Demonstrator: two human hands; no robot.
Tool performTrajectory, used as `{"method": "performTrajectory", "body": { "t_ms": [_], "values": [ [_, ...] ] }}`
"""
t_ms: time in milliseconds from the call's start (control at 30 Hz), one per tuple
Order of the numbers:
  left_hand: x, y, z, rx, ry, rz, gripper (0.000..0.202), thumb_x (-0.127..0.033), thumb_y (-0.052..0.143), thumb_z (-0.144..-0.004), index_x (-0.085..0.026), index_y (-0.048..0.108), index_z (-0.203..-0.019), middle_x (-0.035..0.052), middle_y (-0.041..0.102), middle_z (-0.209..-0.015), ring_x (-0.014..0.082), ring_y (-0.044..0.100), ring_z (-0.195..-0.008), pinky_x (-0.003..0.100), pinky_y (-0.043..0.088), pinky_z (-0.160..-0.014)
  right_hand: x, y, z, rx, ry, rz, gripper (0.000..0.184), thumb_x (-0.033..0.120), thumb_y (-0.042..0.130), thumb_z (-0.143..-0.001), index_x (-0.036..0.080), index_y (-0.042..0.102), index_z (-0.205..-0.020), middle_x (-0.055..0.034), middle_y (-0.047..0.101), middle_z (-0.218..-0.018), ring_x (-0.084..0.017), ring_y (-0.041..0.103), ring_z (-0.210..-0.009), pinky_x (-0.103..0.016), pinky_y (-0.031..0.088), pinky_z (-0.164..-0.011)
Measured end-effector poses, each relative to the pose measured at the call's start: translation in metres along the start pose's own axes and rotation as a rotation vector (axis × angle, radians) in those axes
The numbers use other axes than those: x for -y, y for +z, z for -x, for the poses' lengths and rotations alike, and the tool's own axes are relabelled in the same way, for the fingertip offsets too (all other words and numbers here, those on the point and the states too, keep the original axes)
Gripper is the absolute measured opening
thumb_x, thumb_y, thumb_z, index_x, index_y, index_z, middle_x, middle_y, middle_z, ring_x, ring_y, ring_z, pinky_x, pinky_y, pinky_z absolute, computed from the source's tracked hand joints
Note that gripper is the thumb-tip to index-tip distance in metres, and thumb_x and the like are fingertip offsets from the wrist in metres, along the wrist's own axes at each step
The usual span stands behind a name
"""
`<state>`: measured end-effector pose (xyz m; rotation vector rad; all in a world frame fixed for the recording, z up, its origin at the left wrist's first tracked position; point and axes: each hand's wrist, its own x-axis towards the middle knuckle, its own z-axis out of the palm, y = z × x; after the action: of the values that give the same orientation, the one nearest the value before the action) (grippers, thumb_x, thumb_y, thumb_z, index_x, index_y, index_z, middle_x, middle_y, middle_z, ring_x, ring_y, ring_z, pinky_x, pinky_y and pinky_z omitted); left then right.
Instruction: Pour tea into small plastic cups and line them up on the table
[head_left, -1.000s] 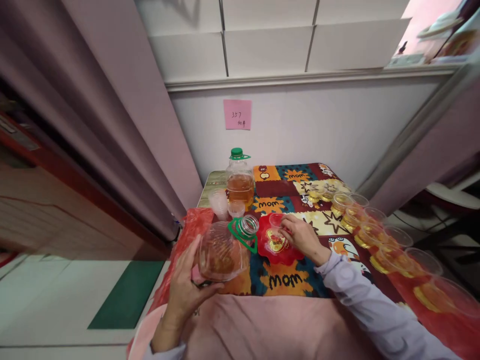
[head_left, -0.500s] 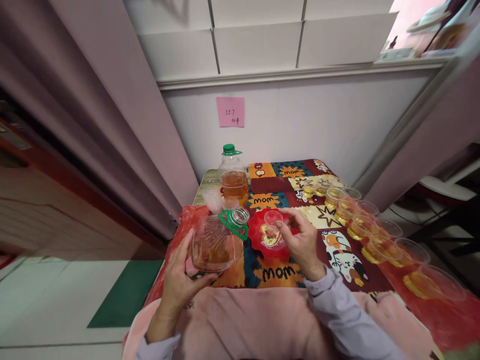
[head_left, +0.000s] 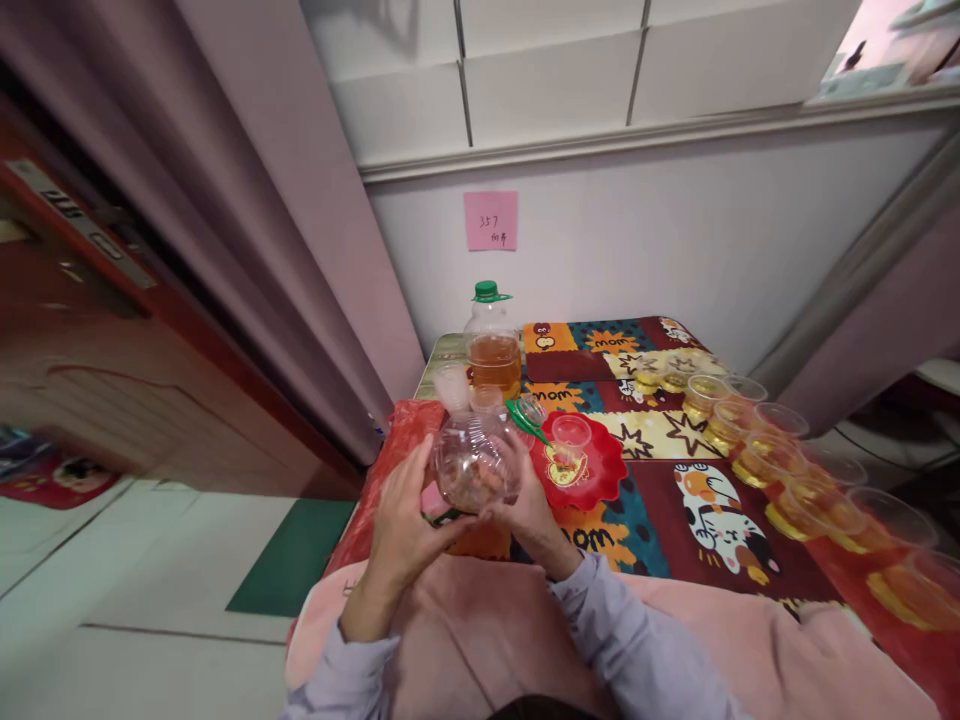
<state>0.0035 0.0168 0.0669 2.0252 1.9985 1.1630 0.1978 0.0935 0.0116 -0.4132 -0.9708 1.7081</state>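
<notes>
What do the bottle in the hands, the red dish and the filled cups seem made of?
Held bottle: likely clear, shiny plastic, with ribs and highlights. Red dish: probably smooth plastic, judging by the scalloped, bright rim; perhaps coated metal. Filled cups: apparently thin, clear plastic; yellow liquid shows through.

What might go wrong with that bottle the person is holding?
Liquid could miss the clear cup and wet the red plate, since the tilted, uncapped bottle has its mouth beside it. The cup might also tip if bumped: both the left hand and right hand are on the bottle, so neither steadies it.
</notes>
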Motion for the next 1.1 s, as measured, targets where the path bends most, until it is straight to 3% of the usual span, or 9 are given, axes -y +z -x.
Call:
{"method": "performTrajectory", "body": {
  "t_ms": [133, 200, 267, 333, 400, 533, 700, 900, 1100],
  "values": [
    [-0.006, -0.002, -0.001, 0.030, -0.001, 0.128, 0.133, -0.088, 0.096, -0.072, -0.022, 0.052, -0.179, 0.0248, 0.058, -0.181, 0.0509, 0.057, -0.166, 0.067, 0.045, -0.135, 0.000, -0.017, 0.004, 0.046, 0.075, -0.070, 0.149, 0.060, 0.122, -0.049, 0.041, 0.043, -0.174, -0.0200, 0.055, -0.180, -0.048, 0.060, -0.165, -0.072, 0.049, -0.133],
    [-0.002, -0.007, 0.002, -0.031, -0.044, 0.251, 0.125, -0.086, 0.096, -0.074, -0.023, 0.058, -0.176, 0.0221, 0.058, -0.182, 0.0489, 0.053, -0.169, 0.063, 0.040, -0.139, 0.002, -0.021, 0.004, 0.047, 0.069, -0.110, 0.153, 0.057, 0.122, -0.050, 0.043, 0.038, -0.177, -0.0180, 0.061, -0.175, -0.045, 0.066, -0.160, -0.069, 0.053, -0.131],
    [0.009, -0.012, 0.006, -0.207, -0.188, 0.403, 0.100, -0.080, 0.094, -0.082, -0.025, 0.071, -0.163, 0.0184, 0.064, -0.177, 0.0435, 0.054, -0.168, 0.057, 0.035, -0.143, 0.004, -0.023, 0.004, 0.042, 0.062, -0.119, 0.153, 0.055, 0.122, -0.052, 0.044, 0.036, -0.178, -0.0153, 0.068, -0.167, -0.042, 0.070, -0.154, -0.066, 0.057, -0.129],
    [0.025, -0.012, 0.011, -0.455, -0.450, 0.606, 0.068, -0.068, 0.090, -0.093, -0.026, 0.081, -0.145, 0.0148, 0.076, -0.162, 0.0355, 0.063, -0.159, 0.051, 0.036, -0.141, 0.006, -0.024, 0.003, 0.032, 0.064, -0.107, 0.150, 0.051, 0.122, -0.054, 0.044, 0.038, -0.178, -0.0127, 0.073, -0.161, -0.040, 0.072, -0.152, -0.063, 0.058, -0.128],
    [0.040, -0.004, 0.018, -0.627, -0.687, 0.845, 0.044, -0.061, 0.084, -0.096, -0.024, 0.083, -0.121, 0.0125, 0.086, -0.129, 0.0309, 0.079, -0.132, 0.053, 0.051, -0.130, 0.008, -0.025, 0.003, 0.035, 0.062, -0.101, 0.145, 0.047, 0.122, -0.056, 0.043, 0.041, -0.176, -0.0114, 0.074, -0.159, -0.039, 0.072, -0.152, -0.062, 0.057, -0.129],
    [0.052, 0.025, 0.030, -0.551, -0.808, 0.980, 0.034, -0.043, 0.096, -0.076, -0.020, 0.081, -0.096, 0.0102, 0.086, -0.100, 0.0310, 0.084, -0.104, 0.053, 0.065, -0.111, 0.010, -0.034, 0.001, 0.043, 0.085, -0.091, 0.144, 0.043, 0.123, -0.053, 0.043, 0.045, -0.174, -0.0125, 0.074, -0.159, -0.040, 0.072, -0.151, -0.063, 0.060, -0.126],
    [0.038, 0.046, 0.031, -0.433, -0.747, 1.087, 0.063, -0.049, 0.105, -0.067, -0.018, 0.089, -0.119, 0.0155, 0.089, -0.126, 0.0387, 0.082, -0.127, 0.051, 0.065, -0.112, 0.010, -0.047, -0.001, 0.029, 0.166, -0.069, 0.142, 0.056, 0.121, -0.055, 0.041, 0.046, -0.174, -0.0156, 0.072, -0.159, -0.040, 0.079, -0.140, -0.061, 0.065, -0.116],
    [0.035, 0.046, 0.032, -0.416, -0.685, 1.106, 0.070, -0.049, 0.111, -0.062, -0.021, 0.090, -0.123, 0.0134, 0.086, -0.143, 0.0423, 0.070, -0.151, 0.051, 0.055, -0.129, 0.015, -0.040, 0.001, 0.011, 0.137, -0.088, 0.127, 0.058, 0.116, -0.065, 0.038, 0.049, -0.171, -0.0135, 0.078, -0.153, -0.037, 0.084, -0.133, -0.053, 0.067, -0.112],
    [0.032, 0.044, 0.033, -0.364, -0.640, 1.128, 0.078, -0.048, 0.111, -0.067, -0.025, 0.086, -0.137, 0.0130, 0.081, -0.155, 0.0418, 0.066, -0.157, 0.053, 0.051, -0.134, 0.011, -0.031, 0.004, -0.045, 0.129, -0.108, 0.120, 0.054, 0.112, -0.070, 0.038, 0.049, -0.170, -0.0133, 0.078, -0.156, -0.035, 0.084, -0.131, -0.050, 0.070, -0.106]
  ]
}}
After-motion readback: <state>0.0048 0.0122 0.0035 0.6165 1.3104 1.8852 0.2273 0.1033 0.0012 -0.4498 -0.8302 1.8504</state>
